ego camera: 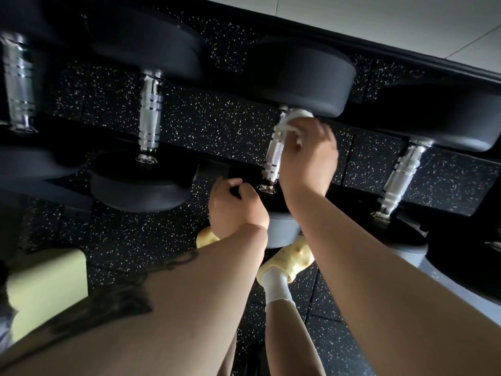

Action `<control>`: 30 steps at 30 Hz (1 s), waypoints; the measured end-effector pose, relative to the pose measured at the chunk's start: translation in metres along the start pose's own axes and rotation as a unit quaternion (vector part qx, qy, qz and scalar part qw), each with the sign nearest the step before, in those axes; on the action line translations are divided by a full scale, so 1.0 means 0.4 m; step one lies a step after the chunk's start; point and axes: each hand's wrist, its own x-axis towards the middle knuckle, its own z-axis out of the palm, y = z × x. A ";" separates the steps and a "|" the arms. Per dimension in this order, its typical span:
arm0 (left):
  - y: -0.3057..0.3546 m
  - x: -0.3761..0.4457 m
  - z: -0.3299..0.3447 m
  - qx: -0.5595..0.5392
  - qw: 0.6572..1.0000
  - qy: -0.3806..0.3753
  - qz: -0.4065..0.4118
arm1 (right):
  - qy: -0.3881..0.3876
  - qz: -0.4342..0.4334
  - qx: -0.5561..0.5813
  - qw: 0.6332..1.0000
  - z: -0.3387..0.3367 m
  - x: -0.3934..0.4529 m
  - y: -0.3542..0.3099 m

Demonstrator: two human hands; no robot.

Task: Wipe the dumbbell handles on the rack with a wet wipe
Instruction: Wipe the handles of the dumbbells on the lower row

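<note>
Several black dumbbells with chrome knurled handles lie side by side on a dark rack. My right hand (309, 156) holds a crumpled white wet wipe (294, 119) against the upper end of the middle dumbbell's handle (273, 156), just under its far weight head (303, 74). My left hand (235, 204) is closed around the near weight head of that same dumbbell, which it mostly hides. More chrome handles show at the left (150, 109), far left (19, 80) and right (401, 175).
Black rubber flooring with white speckles (217, 115) lies under the rack. My feet in yellow shoes (290, 259) and white socks stand below it. A pale yellow-green block (46, 289) sits at lower left. A light wall runs along the top right.
</note>
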 end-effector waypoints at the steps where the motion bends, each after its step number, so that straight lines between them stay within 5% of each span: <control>1: -0.001 0.000 0.000 -0.002 1.000 0.002 0.001 | -0.012 0.059 0.025 0.998 -0.008 -0.002 0.007; 6: -0.001 0.001 0.001 0.001 1.000 -0.003 -0.003 | -0.119 0.290 0.201 0.928 -0.004 0.058 0.018; 10: -0.002 0.000 0.003 -0.003 1.000 -0.005 -0.005 | -0.180 0.483 0.403 0.756 0.019 0.121 0.020; 13: -0.003 0.003 0.005 -0.002 1.000 -0.003 -0.007 | -0.179 0.485 0.494 0.699 0.014 0.124 0.010; 20: 0.006 -0.007 -0.002 -0.004 1.000 0.001 0.002 | -0.129 0.397 0.309 0.855 -0.062 0.047 0.002; 26: -0.003 -0.002 0.003 -0.004 1.000 0.007 0.003 | -0.131 0.465 0.331 0.811 0.011 0.101 -0.033; 30: -0.004 0.000 0.003 -0.004 1.000 0.009 0.006 | -0.058 0.272 0.168 0.946 -0.006 0.013 -0.015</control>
